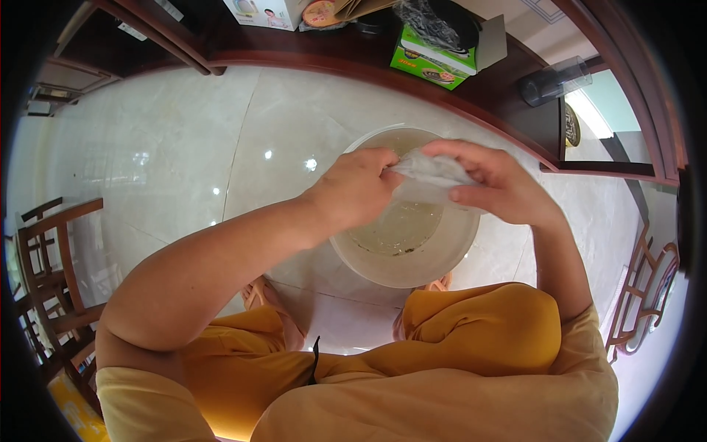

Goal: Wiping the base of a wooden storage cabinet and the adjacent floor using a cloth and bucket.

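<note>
Between my two hands is a bunched piece of thin, whitish translucent material (pixel 433 170), perhaps a plastic bag or wet cloth. My left hand (pixel 359 182) pinches its gathered end between thumb and fingers. On the other side, my right hand (pixel 483 177) curls around the wider part, thumb below and fingers above. Both hands are over a round, pale plastic bucket (pixel 353 259) standing on the floor in front of my feet. Shallow, slightly cloudy water (pixel 403 226) lies in it, with dark specks along the near edge of the bottom. My hands and the material hide part of the bucket's inside.
A dark red wooden cabinet (pixel 331 63) runs along the far side. On it are a green box (pixel 431 63), a white box (pixel 268 14) and a clear cylindrical container (pixel 552 83) lying down. Wooden chairs stand at left (pixel 66 265) and right (pixel 643 298). The floor (pixel 171 138) is glossy tile.
</note>
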Tool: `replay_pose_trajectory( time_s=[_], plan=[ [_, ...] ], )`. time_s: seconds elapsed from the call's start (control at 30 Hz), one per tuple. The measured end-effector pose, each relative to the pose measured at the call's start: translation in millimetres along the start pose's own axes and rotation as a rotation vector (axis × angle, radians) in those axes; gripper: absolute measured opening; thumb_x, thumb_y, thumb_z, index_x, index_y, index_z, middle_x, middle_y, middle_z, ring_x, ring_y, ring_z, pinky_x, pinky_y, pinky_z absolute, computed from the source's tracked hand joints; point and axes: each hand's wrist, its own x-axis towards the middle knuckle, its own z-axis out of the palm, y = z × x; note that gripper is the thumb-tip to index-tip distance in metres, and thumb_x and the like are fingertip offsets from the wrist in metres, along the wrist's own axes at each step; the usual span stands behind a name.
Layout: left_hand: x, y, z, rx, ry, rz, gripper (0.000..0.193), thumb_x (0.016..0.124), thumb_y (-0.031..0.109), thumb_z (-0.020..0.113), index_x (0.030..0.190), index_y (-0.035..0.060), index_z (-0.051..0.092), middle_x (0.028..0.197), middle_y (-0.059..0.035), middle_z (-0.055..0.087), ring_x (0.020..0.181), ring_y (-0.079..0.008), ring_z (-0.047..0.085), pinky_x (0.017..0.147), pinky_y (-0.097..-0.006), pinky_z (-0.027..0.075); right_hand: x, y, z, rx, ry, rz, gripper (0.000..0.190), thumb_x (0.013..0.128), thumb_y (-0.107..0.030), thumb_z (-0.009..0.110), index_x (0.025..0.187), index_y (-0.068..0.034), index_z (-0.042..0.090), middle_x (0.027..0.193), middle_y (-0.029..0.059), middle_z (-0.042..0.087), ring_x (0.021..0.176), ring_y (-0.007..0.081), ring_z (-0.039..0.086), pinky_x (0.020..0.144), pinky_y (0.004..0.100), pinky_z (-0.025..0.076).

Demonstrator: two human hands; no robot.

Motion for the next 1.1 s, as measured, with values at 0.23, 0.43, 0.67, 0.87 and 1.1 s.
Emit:
replay_pose_trajectory(
  time_s=[0.23, 0.43, 0.67, 0.87, 1.1],
  plan=[
    [2, 1, 4, 0.276, -0.239, -0.145, 0.056, 0.086, 0.017, 0.057, 0.134, -0.0003, 0.037, 0.132, -0.0209, 0.046, 0.121, -0.0317, 0.047, 0.099, -0.0362, 0.039, 46, 56, 43, -0.832, -0.212, 0.320, 0.040, 0.078, 0.000, 0.055, 0.116, -0.013, 0.060, 0.101, 0.0137, 0.064, 0.100, 0.0313, 0.059, 0.083, 0.0409, 0.046],
    [9, -21, 24, 0.171, -0.151, -0.063, 0.045, 0.077, 0.012, 0.061, 0.119, 0.0000, 0.049, 0.116, -0.0208, 0.056, 0.106, -0.0344, 0.056, 0.086, -0.0402, 0.047, 25, 2, 20, -0.269, -0.176, -0.018, 0.030, 0.081, 0.004, 0.053, 0.109, -0.003, 0.060, 0.099, 0.0095, 0.064, 0.089, 0.0175, 0.062, 0.078, 0.0276, 0.048],
    [12, -15, 24, -0.060, -0.124, -0.104, 0.044, 0.079, 0.022, 0.062, 0.114, -0.0008, 0.051, 0.085, -0.0108, 0.061, 0.069, -0.0175, 0.059, 0.062, -0.0316, 0.048, 1, -3, -3, 0.281, 0.040, -0.034, 0.033, 0.082, 0.010, 0.048, 0.112, -0.001, 0.054, 0.097, 0.0046, 0.063, 0.084, 0.0065, 0.059, 0.071, 0.0222, 0.047],
    [14, -23, 26, 0.003, -0.024, -0.144, 0.033, 0.083, 0.022, 0.058, 0.105, -0.0019, 0.054, 0.083, -0.0111, 0.062, 0.072, -0.0178, 0.060, 0.062, -0.0330, 0.048, 16, 34, 15, -0.580, 0.037, 0.032, 0.036, 0.080, -0.004, 0.059, 0.116, -0.006, 0.053, 0.111, 0.0199, 0.059, 0.097, 0.0358, 0.059, 0.081, 0.0431, 0.047],
    [39, -26, 48, 0.669, -0.171, -0.061, 0.026, 0.084, 0.017, 0.055, 0.102, -0.0018, 0.058, 0.098, -0.0209, 0.062, 0.093, -0.0340, 0.061, 0.076, -0.0425, 0.049, 28, 48, 41, -0.853, -0.266, 0.300, 0.054, 0.077, -0.006, 0.065, 0.128, -0.007, 0.045, 0.129, 0.0216, 0.044, 0.114, 0.0380, 0.048, 0.095, 0.0415, 0.042]
  ],
)
